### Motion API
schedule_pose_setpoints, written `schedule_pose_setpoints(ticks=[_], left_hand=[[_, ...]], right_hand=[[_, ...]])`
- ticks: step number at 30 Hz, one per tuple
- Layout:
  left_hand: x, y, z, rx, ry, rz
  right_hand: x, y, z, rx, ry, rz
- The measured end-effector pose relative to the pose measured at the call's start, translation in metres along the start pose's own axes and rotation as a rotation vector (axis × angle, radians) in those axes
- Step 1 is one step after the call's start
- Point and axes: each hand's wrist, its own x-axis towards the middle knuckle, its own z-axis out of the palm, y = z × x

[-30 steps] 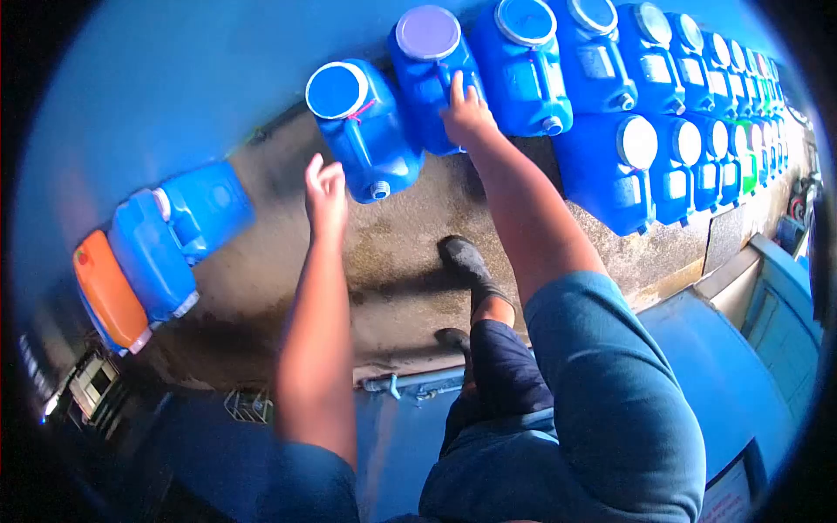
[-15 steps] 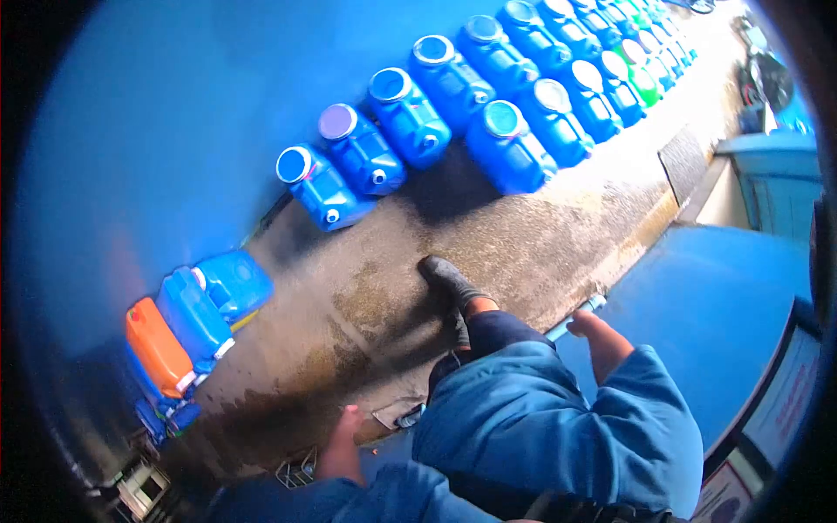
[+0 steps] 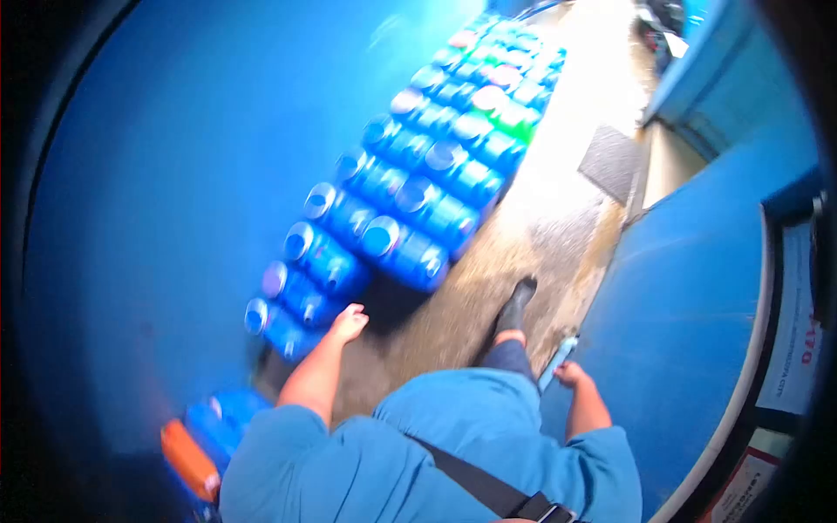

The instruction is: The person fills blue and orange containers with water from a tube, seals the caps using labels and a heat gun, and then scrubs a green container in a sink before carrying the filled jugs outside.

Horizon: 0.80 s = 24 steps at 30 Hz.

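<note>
My left hand [image 3: 351, 323] is in front of me, beside the nearest blue jugs [image 3: 286, 329]. Its fingers are loosely curled, with nothing visible in them. Lower right, my right hand [image 3: 571, 375] hangs close to a light blue pipe-like piece [image 3: 558, 356] by the blue wall. Blur hides its fingers, and I cannot tell whether it touches that piece. The jugs stand in rows along the left wall, with round lids facing up and left, and a green jug [image 3: 514, 115] is among them.
An orange container [image 3: 190, 460] and blue ones [image 3: 228, 418] are at the lower left. A wet floor strip [image 3: 540, 222] runs past the jugs to a dark mat [image 3: 610, 161]. A blue wall [image 3: 671, 288] with posted signs [image 3: 792, 322] borders the right.
The view has turned, and the jug rows now lie closer. My left hand has come up and forward near them. My right hand is lower in view, and one foot is further forward.
</note>
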Motion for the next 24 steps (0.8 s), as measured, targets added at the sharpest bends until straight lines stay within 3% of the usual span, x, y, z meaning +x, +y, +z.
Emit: schedule_pose_setpoints(ticks=[2, 3, 4, 5, 6, 7, 9, 11, 13, 14, 15, 18, 21, 24], left_hand=[[0.064, 0.071, -0.004, 0.101, 0.103, 0.160], [0.099, 0.098, 0.002, 0.151, 0.131, 0.159], [0.107, 0.150, 0.001, 0.142, 0.045, 0.013], [0.131, 0.176, 0.007, 0.274, -0.007, 0.008], [0.150, 0.211, 0.015, 0.346, -0.116, -0.021], [0.163, 0.253, 0.023, 0.411, -0.226, -0.058], [0.177, 0.343, 0.039, 0.550, -0.392, 0.028], [0.189, 0.424, 0.053, 0.417, -0.387, 0.240], [0.214, 0.478, 0.063, -0.039, -0.398, 0.142], [0.224, 0.500, 0.062, -0.121, -0.383, 0.110], [0.249, 0.496, 0.061, -0.190, -0.374, 0.102], [0.318, 0.453, 0.042, 0.357, -0.246, 0.134], [0.364, 0.461, 0.019, 0.692, -0.609, -0.225], [0.391, 0.514, 0.012, 0.753, -0.633, -0.338]], right_hand=[[0.022, 0.037, -0.006, 0.108, 0.083, 0.126], [0.035, 0.056, -0.012, 0.104, 0.160, 0.147], [0.028, 0.054, -0.024, 0.240, 0.320, 0.115], [0.046, 0.080, -0.016, 0.344, 0.333, 0.314], [0.046, 0.079, -0.039, 0.459, 0.195, 0.466], [0.053, 0.076, -0.065, 0.486, 0.202, 0.480], [0.063, 0.083, -0.124, 0.407, -0.132, 0.430], [0.098, 0.102, -0.172, 0.371, -0.115, 0.420], [0.134, 0.084, -0.245, 0.438, 0.087, 0.331], [0.151, 0.081, -0.280, 0.442, 0.100, 0.332], [0.170, 0.076, -0.315, 0.400, 0.189, 0.294], [0.238, 0.060, -0.430, 0.357, 0.287, 0.225], [0.305, 0.055, -0.535, 0.353, 0.356, 0.177], [0.358, 0.059, -0.634, 0.370, 0.439, 0.184]])
